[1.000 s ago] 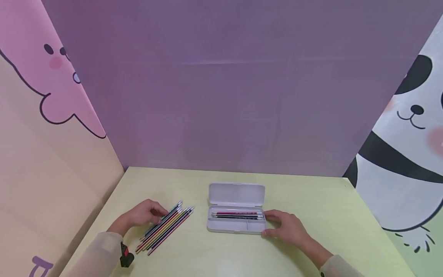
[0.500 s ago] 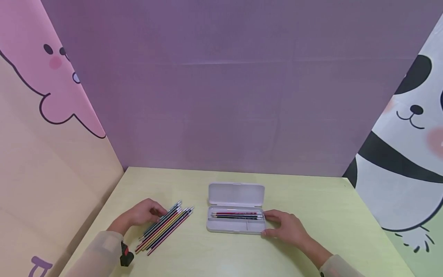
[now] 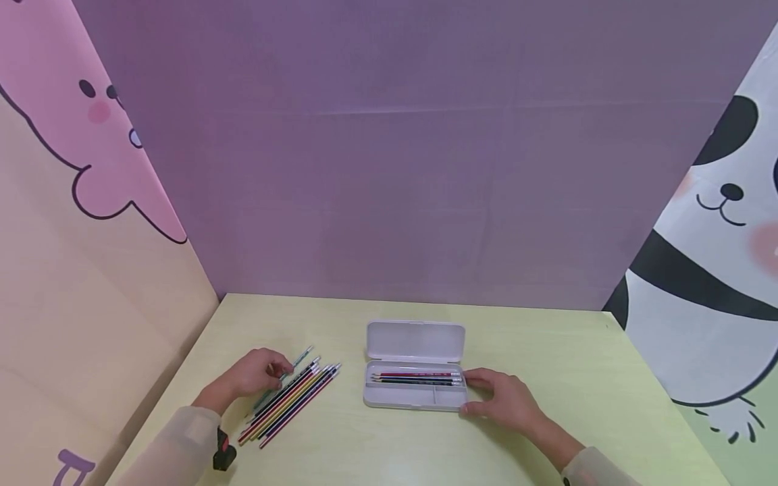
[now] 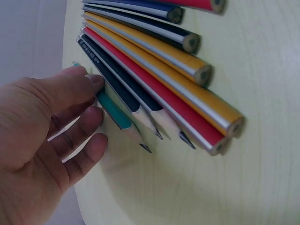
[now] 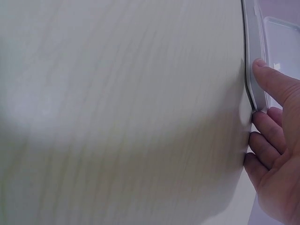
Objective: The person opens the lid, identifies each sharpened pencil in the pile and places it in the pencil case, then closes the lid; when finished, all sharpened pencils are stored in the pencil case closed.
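Note:
My left hand [image 3: 258, 372] pinches a green pencil [image 4: 112, 110] between thumb and fingers, at the left side of a row of pencils [image 3: 293, 403]. In the left wrist view, the green pencil's sharpened tip points away from the hand, beside two dark sharpened pencils. Red, yellow and blue pencils with unsharpened ends lie past them. At the table's middle stands a white pencil case [image 3: 398, 397] with its lid raised; several pencils [image 3: 416, 379] lie in its back compartment. My right hand [image 3: 504, 399] grips the case's right end, thumb at the front corner, fingers along the side.
The pale wooden table [image 3: 389, 445] meets a purple wall [image 3: 389, 169] at the back. Panels with cartoon figures stand on the left and right. A black device with a red part [image 3: 224, 452] sits at the left wrist.
The green pencil has come slightly away from the row, its far end shifting left and back, with the left hand pinching it. My right hand and the case stay in place.

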The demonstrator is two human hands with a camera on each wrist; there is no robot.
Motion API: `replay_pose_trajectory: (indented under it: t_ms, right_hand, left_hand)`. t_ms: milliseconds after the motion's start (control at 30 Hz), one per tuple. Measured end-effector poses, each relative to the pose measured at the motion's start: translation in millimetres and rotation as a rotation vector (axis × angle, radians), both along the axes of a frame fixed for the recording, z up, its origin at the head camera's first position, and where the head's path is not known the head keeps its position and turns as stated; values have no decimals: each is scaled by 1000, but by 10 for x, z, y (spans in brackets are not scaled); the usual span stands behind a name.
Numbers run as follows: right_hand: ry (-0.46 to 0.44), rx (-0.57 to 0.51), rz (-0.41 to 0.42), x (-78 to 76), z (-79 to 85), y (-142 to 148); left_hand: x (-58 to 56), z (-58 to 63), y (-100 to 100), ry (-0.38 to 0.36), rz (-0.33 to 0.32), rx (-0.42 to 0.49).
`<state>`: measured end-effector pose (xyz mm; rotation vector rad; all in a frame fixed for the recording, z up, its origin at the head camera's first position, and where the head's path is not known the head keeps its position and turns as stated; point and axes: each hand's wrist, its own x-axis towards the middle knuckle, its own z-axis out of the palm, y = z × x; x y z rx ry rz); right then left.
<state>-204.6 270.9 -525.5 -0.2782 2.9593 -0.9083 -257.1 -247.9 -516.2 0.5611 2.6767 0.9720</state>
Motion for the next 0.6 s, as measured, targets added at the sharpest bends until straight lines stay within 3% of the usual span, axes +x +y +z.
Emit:
replay_pose_trajectory:
  t_ms: [367, 600]
  right_hand:
    - [-8, -9, 2, -4, -12, 11]
    - [-4, -9, 7, 4, 4, 6]
  left_hand:
    - [8, -8, 53, 1, 93, -43]
    - [18, 14, 61, -8, 105, -26]
